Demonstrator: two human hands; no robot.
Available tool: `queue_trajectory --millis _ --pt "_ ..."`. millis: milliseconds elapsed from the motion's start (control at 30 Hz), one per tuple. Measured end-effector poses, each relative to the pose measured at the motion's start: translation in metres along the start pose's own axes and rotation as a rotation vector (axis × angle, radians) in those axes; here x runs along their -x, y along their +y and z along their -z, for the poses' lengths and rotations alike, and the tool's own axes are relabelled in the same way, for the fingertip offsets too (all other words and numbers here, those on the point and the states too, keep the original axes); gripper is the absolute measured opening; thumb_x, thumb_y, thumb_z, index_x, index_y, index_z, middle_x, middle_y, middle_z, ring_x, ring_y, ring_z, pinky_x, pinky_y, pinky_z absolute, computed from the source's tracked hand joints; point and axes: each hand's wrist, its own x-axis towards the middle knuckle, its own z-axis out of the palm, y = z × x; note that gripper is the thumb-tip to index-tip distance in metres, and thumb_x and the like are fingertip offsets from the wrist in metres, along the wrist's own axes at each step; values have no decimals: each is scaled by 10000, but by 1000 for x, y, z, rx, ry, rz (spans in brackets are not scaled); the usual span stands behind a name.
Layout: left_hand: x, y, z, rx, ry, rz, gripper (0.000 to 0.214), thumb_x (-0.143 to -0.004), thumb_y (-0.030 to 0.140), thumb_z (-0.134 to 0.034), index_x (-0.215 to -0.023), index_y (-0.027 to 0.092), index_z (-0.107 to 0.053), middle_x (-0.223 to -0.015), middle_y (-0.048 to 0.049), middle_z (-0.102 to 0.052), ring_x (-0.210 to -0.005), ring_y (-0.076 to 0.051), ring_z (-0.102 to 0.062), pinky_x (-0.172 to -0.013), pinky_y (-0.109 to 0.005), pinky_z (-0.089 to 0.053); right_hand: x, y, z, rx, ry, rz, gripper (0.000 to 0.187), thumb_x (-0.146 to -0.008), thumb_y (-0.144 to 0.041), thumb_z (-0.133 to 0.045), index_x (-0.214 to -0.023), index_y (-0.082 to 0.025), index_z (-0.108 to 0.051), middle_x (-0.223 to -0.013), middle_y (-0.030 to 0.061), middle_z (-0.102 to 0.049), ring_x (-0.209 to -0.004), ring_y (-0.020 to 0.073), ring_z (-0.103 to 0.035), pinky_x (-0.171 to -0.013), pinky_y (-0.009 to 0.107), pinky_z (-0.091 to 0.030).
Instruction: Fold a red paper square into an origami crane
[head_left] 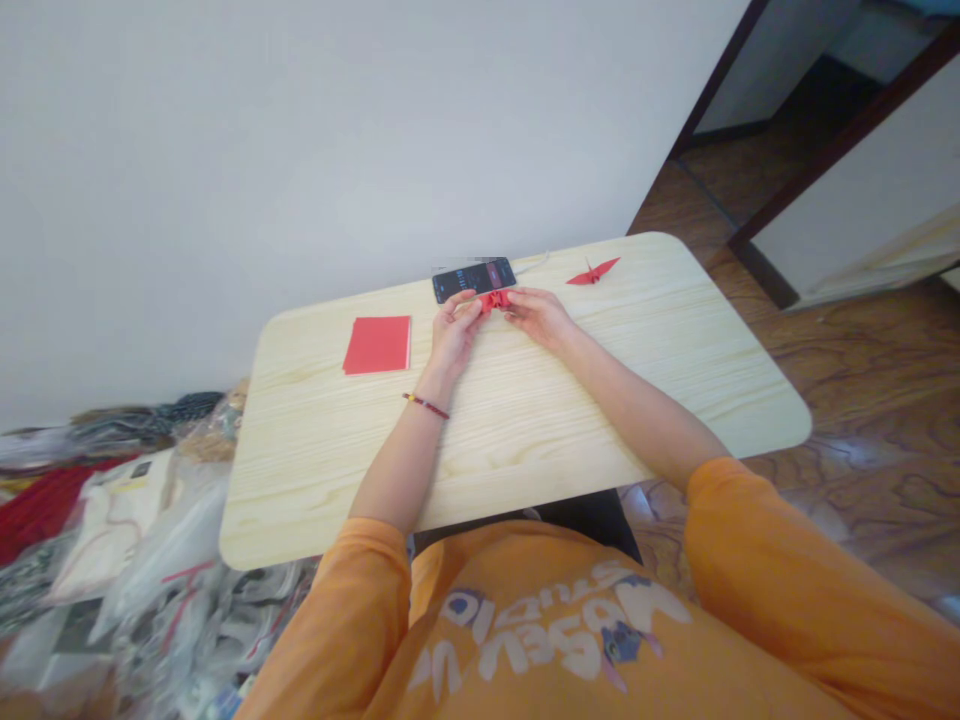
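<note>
A small piece of folded red paper [494,299] lies near the far edge of the light wooden table [525,420]. My left hand [455,330] pinches its left side and my right hand [541,316] pinches its right side, fingers closed on it. A bead bracelet [426,405] is on my left wrist.
A stack of red paper squares [378,344] lies to the left of my hands. A dark phone [474,278] with a cable sits just behind the paper. A finished red paper crane [593,271] stands at the far right. Bags and cloth [112,540] are piled on the floor at the left.
</note>
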Motion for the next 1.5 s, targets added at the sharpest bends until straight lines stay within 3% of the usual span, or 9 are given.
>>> queue_trajectory --millis 167,333,633,867,1133,1367,1500 --pt "1 3 -2 -52 21 58 260 -743 199 -754 -955 200 -604 -881 -22 -715 -986 -149 -680 -996 -344 -505 0 -1 1 -29 -1 -75 125 -690 -220 -754 -750 -181 -652 -777 10 -707 -747 118 -624 -716 247 -496" --pt "2 6 -3 -30 24 95 241 -737 185 -752 -923 200 -600 -863 -10 -714 -892 -123 -692 -944 -301 -530 -1 -1 2 -30 -15 -111 129 -716 -242 -747 -771 -176 -651 -777 22 -706 -735 129 -620 -732 273 -521" --pt "4 2 -3 -157 24 -110 382 -590 309 -846 -878 186 -627 -791 -17 -732 -762 -139 -704 -826 -313 -563 -3 4 2 123 15 120 284 -549 -332 -861 -733 -169 -717 -774 15 -714 -744 117 -635 -786 276 -515" --pt "6 2 -6 -166 71 -109 365 -562 300 -854 -826 165 -642 -798 -39 -740 -743 -149 -705 -810 -325 -559 -1 4 -2 142 48 144 330 -474 -382 -873 -710 -191 -743 -770 21 -730 -760 143 -640 -794 289 -529" --pt "6 1 -7 -182 122 -116 396 -533 320 -866 -819 168 -638 -794 -35 -743 -736 -145 -702 -779 -300 -559 0 5 -3 212 65 142 299 -500 -339 -857 -734 -193 -740 -786 14 -733 -755 133 -637 -734 273 -529" --pt "5 3 -4 -179 24 -64 324 -578 319 -852 -806 178 -669 -774 -20 -734 -671 -107 -668 -728 -262 -556 1 2 -1 218 22 108 270 -524 -324 -832 -746 -194 -748 -793 14 -738 -750 131 -624 -688 248 -505" --pt "3 7 -1 -161 -29 13 238 -655 279 -820 -826 183 -687 -812 -27 -731 -725 -114 -676 -787 -282 -562 0 -1 3 193 -42 71 304 -551 -358 -837 -785 -187 -745 -818 31 -740 -781 137 -635 -699 255 -489"
